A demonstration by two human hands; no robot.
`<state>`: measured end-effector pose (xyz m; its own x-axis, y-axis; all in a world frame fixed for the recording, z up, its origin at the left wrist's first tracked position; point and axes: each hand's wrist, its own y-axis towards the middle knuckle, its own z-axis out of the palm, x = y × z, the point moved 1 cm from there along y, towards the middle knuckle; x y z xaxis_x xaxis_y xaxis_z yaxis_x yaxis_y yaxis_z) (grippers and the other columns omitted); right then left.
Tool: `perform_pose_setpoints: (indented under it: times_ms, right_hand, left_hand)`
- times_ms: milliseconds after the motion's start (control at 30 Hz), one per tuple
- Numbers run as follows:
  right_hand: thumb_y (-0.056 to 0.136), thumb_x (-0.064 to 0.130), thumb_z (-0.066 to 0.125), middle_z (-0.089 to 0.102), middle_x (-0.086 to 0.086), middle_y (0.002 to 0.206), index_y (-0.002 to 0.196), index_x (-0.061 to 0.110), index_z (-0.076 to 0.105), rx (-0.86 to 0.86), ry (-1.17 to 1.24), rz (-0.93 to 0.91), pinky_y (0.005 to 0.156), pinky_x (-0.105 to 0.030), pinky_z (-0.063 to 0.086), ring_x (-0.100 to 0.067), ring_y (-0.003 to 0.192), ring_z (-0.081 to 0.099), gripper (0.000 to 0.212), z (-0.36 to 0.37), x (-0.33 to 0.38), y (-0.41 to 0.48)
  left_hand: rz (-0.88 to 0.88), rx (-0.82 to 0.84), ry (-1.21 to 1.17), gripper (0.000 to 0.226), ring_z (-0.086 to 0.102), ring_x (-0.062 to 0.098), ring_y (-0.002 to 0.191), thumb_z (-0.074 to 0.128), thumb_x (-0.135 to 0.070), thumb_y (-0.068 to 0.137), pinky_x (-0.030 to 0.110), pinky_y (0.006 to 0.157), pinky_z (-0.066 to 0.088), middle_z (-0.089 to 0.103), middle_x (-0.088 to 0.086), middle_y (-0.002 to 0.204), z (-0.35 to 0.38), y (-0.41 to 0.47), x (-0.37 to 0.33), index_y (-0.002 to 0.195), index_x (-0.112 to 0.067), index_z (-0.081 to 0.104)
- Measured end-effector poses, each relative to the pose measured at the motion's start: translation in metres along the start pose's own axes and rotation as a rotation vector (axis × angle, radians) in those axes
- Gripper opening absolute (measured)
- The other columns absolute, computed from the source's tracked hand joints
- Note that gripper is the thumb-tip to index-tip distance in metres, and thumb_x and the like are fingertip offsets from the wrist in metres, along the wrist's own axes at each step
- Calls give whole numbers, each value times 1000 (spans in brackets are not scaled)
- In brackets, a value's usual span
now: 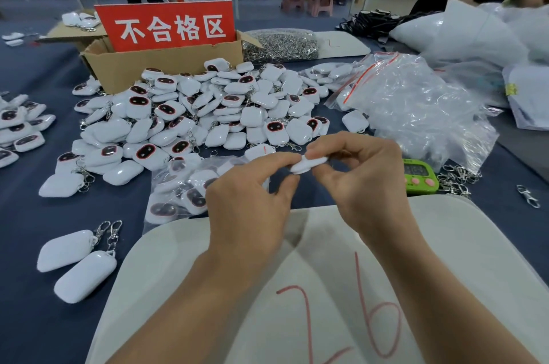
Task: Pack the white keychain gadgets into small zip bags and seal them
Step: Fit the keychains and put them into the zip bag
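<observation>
Head view: what could go wrong for you here?

"Your white gadget [309, 164] hangs over the counter [29, 230], near the pile [208, 108]. If your pinch slackens, it drops; whether it is bagged yet, I cannot tell."

"And your fingers [282, 159]?"

"Narrow: your left hand [249, 200] and right hand [356, 173] each pinch one end."

gadgets [190, 114]: glossy white plastic, metal clasps. Box [166, 63] behind them: matt cardboard. Zip bags [416, 102] right of box: crinkled clear film.
</observation>
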<state>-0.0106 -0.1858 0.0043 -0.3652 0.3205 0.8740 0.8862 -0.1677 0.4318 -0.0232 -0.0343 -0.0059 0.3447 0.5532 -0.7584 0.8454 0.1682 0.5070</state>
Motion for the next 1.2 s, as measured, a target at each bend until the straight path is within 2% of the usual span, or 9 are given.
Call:
perform_pose_setpoints:
  times_ms: [100, 233, 333, 433, 533, 700, 833, 1100, 1200]
  right_hand:
    - [79, -6, 75, 78, 10, 85, 77, 28, 78, 7, 3, -16, 86, -40, 61, -15, 88, 75, 34, 0, -1, 0]
    - [79, -8, 73, 79, 8, 83, 79, 25, 79, 33, 49, -8, 81, -33, 61, -14, 86, 76, 33, -1, 3, 0]
    - [78, -7, 74, 81, -4, 84, 85, 16, 81, 98, 321, 150, 74, -23, 57, -17, 80, 77, 25, -3, 7, 2]
    - [82, -2, 74, 79, -16, 90, 93, 9, 82, 119, 468, 365, 64, -24, 52, -26, 75, 65, 18, -3, 5, 3]
    - [92, -2, 62, 77, -16, 88, 94, 9, 82, 166, 530, 472, 58, -24, 47, -21, 68, 57, 23, -5, 3, 4]
    - [91, 30, 65, 71, -20, 87, 97, -1, 79, 250, 488, 447, 60, -28, 47, -21, 69, 59, 35, -7, 0, 6]
    - [79, 15, 73, 68, -14, 79, 95, 7, 81, 330, 416, 380, 65, -26, 49, -19, 74, 60, 20, -5, 0, 5]
    - [76, 9, 76, 72, -11, 74, 87, 10, 83, 271, 451, 441, 67, -22, 55, -17, 70, 67, 13, -4, -1, 3]
    - [84, 0, 78, 70, -9, 67, 82, 9, 82, 146, 373, 468, 62, -21, 53, -15, 63, 64, 10, -4, -2, 3]
  left_hand:
    - [13, 0, 12, 60, 67, 7, 83, 84, -21, 80, 32, 82, 53, 65, -33, 106, -1, 0, 0, 120, -56, 55]
    - [20, -4, -3, 41, 64, 5, 86, 82, -23, 82, 18, 79, 47, 68, -31, 102, 0, 0, 2, 112, -48, 69]
    - [1, 22, -79, 37, 64, -11, 92, 72, -37, 88, 7, 83, 44, 67, -39, 92, -1, 1, 1, 123, -47, 68]
    - [81, 124, -53, 50, 58, -17, 105, 74, -38, 89, 1, 90, 39, 62, -46, 104, -3, 3, -1, 136, -49, 59]
    - [159, 158, -40, 56, 54, -13, 116, 81, -26, 79, 4, 99, 37, 56, -48, 112, -2, 5, 1, 130, -43, 66]
    - [189, 100, -10, 13, 56, 1, 92, 68, -37, 93, 12, 81, 40, 64, -24, 86, -3, 6, 4, 98, -30, 77]
    - [146, 86, 20, 27, 49, -4, 77, 58, -44, 97, 10, 69, 34, 50, -22, 66, -3, 7, 6, 75, -31, 64]
    - [77, 0, 1, 21, 55, 2, 79, 66, -43, 91, 15, 71, 38, 62, -20, 70, -5, 8, 2, 80, -29, 75]
    - [81, -67, 240, 21, 59, 16, 87, 62, -42, 92, 35, 81, 41, 73, -11, 85, -7, 11, 6, 93, -28, 77]
